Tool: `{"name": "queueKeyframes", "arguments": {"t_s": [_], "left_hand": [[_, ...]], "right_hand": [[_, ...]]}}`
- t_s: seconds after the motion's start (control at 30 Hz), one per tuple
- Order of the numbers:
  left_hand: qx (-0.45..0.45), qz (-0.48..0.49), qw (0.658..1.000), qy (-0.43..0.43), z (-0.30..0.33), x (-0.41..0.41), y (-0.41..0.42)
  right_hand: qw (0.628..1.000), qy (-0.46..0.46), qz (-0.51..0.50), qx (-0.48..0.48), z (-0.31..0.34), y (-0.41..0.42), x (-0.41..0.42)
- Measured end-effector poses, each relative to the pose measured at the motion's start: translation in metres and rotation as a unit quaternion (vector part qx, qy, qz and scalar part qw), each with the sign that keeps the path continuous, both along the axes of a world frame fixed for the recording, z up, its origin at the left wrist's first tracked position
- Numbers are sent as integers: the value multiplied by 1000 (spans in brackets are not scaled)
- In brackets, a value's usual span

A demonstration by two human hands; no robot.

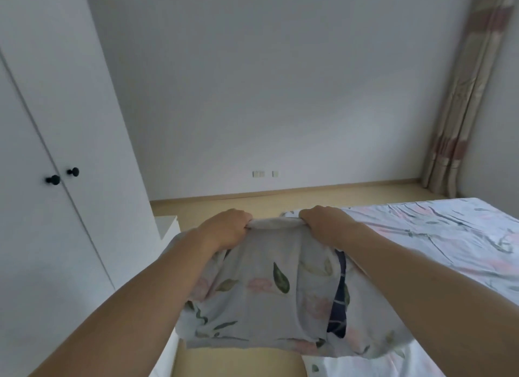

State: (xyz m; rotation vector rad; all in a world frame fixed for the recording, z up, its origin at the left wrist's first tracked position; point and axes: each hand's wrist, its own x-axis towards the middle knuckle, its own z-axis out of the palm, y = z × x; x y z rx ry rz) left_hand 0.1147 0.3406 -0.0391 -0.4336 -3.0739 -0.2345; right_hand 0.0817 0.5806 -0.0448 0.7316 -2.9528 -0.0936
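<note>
1. White wardrobe [56,124] fills my left view.
2. My left hand [224,230] has its fingers clamped on the top edge of the floral cloth [252,306].
3. My right hand [325,225] has its fingers clamped on the same edge, and the cloth hangs over the bed [435,236] corner.

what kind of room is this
Probably a bedroom: a bed with floral sheet at right, a white wardrobe with black knobs at left, a curtain. The left hand and right hand grip a floral pillowcase.
</note>
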Motion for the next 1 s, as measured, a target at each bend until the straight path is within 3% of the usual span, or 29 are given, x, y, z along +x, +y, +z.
{"name": "queueKeyframes", "arguments": {"t_s": [0.27, 0.5, 0.7, 0.83, 1.0], "left_hand": [[-18, -11, 1000, 2, 2, -132, -22], [5, -17, 1000, 6, -25, -276, -104], [2, -34, 999, 35, -2, -417, -164], [18, -29, 996, 82, 18, -513, -194], [-4, -51, 996, 68, 25, -645, -225]], "right_hand": [[997, 60, -39, -31, 0, -13, -110], [995, 66, -47, -64, -30, -87, -254], [995, 56, -68, -48, -8, -156, -401], [987, 63, -111, -93, 1, -189, -490], [967, 69, -171, -176, -6, -223, -606]]}}
